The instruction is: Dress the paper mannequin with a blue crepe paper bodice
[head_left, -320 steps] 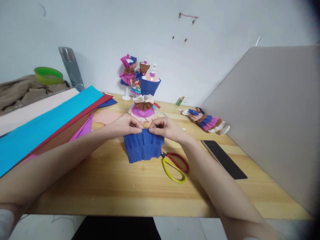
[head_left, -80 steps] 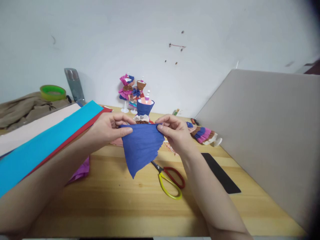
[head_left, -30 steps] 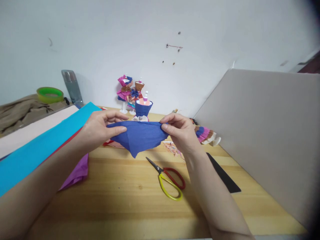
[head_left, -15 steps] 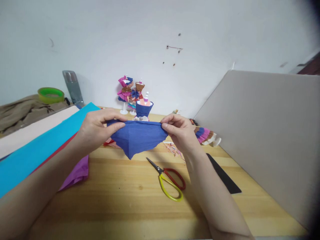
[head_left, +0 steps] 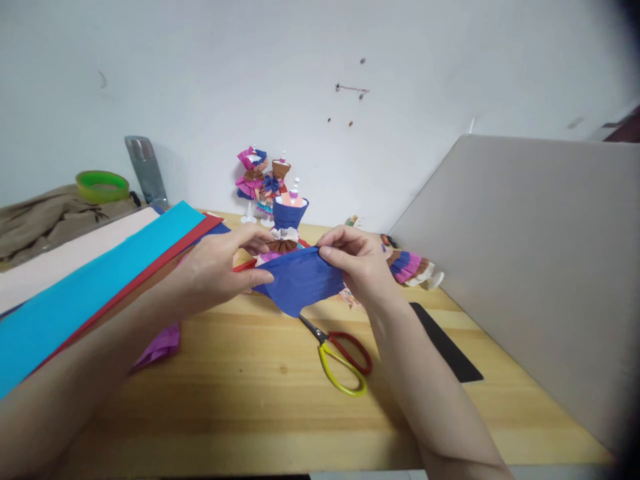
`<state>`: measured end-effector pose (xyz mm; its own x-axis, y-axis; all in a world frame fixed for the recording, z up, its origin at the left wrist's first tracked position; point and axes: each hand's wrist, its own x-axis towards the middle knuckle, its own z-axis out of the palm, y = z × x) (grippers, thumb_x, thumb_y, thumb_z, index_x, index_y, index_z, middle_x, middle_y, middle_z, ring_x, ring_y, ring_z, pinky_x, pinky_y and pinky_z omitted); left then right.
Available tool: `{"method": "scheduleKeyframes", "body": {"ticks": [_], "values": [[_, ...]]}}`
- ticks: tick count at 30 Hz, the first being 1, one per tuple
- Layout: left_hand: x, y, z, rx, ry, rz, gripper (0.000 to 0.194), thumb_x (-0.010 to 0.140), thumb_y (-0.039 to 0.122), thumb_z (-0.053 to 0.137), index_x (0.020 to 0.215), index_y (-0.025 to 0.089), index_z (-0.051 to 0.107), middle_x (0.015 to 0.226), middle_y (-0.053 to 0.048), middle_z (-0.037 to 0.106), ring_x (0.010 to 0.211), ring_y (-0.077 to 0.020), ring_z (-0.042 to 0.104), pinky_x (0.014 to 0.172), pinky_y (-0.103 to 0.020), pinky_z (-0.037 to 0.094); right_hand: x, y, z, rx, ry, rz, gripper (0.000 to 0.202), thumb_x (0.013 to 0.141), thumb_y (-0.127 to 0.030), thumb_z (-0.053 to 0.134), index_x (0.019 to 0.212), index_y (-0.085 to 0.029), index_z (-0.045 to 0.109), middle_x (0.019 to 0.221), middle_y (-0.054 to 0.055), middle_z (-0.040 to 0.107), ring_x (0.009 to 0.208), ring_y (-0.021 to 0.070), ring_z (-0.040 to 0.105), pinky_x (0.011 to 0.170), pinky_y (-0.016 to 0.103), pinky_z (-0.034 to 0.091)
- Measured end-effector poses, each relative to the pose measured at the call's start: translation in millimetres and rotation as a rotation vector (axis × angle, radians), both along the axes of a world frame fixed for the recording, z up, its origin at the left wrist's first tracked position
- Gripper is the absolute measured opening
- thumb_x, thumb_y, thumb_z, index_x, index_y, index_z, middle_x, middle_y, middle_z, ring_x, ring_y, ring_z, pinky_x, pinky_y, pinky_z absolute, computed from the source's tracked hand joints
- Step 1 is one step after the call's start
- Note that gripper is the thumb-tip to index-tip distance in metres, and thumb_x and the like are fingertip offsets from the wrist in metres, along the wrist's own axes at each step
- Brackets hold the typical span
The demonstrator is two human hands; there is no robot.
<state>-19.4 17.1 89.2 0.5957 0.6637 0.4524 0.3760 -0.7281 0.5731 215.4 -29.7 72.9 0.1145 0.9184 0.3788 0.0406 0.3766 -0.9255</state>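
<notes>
A piece of blue crepe paper (head_left: 305, 280) hangs above the wooden table, its top edge pinched between the thumb and fingers of my right hand (head_left: 355, 260). At its left end my left hand (head_left: 225, 260) has its thumb and fingers spread apart, the thumb lying against the paper. Just behind the paper stands a small dress form (head_left: 290, 212) with a blue bodice, a white bow and a brown pleated fan. Scissors (head_left: 337, 357) with one red and one yellow handle lie below the paper, tips pointing up and left.
Cyan paper (head_left: 100, 287) and other coloured sheets lie at the left, near green tape (head_left: 103, 187) and a bottle (head_left: 146, 170). Decorated dress forms (head_left: 253, 177) stand by the wall. A black phone-like slab (head_left: 445, 343) lies beside a grey panel (head_left: 540, 253).
My left hand has opened and moved right, off the paper's top left corner. The paper now slants, with its left end lower. My right hand keeps its pinch.
</notes>
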Motion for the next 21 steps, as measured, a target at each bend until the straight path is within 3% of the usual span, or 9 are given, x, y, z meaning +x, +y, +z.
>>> {"method": "scheduleKeyframes", "body": {"ticks": [5,9,12,18,21], "values": [[9,-2,-12.1,-0.139,-0.048,-0.04,0.021,0.076,0.037,0.068,0.085,0.021,0.058,0.09,-0.003,0.067,0.088,-0.0205,0.065,0.077,-0.034,0.053,-5,-3,0.0,-0.024,-0.002,0.037,0.022,0.062,-0.034,0.083,0.07,-0.02,0.068,0.062,-0.002,0.063,0.054,0.0101,0.05,0.05,0.024,0.037],[12,0,-16.4,-0.129,-0.041,-0.017,0.017,0.074,0.031,0.066,0.068,0.02,0.054,0.072,0.001,0.062,0.072,-0.0158,0.058,0.069,-0.029,0.05,-5,-3,-0.6,0.002,-0.027,0.064,0.023,0.064,-0.036,0.082,0.071,-0.021,0.067,0.063,-0.002,0.062,0.055,0.0103,0.051,0.052,0.025,0.041],[12,0,-13.4,-0.136,-0.073,-0.008,0.016,0.072,0.03,0.066,0.065,0.019,0.058,0.071,0.0,0.063,0.071,-0.0148,0.058,0.068,-0.027,0.049,-4,-2,-0.7,0.016,-0.052,0.057,0.022,0.065,-0.036,0.082,0.071,-0.021,0.068,0.064,-0.002,0.062,0.056,0.0106,0.051,0.053,0.025,0.042],[6,1,-4.6,-0.377,-0.171,0.029,0.026,0.076,0.04,0.063,0.065,0.018,0.056,0.058,0.002,0.058,0.055,-0.0125,0.057,0.047,-0.021,0.046,-1,-1,-0.9,0.02,-0.041,0.051,0.02,0.063,-0.033,0.083,0.071,-0.02,0.07,0.064,-0.001,0.064,0.057,0.0103,0.052,0.053,0.025,0.043],[3,4,0.2,-0.352,-0.18,0.025,0.021,0.073,0.036,0.066,0.065,0.018,0.058,0.057,0.002,0.058,0.055,-0.0121,0.058,0.048,-0.02,0.047,1,1,-2.3,0.001,-0.032,0.059,0.022,0.063,-0.034,0.084,0.072,-0.02,0.07,0.066,-0.001,0.065,0.058,0.0107,0.054,0.054,0.025,0.045]]}}
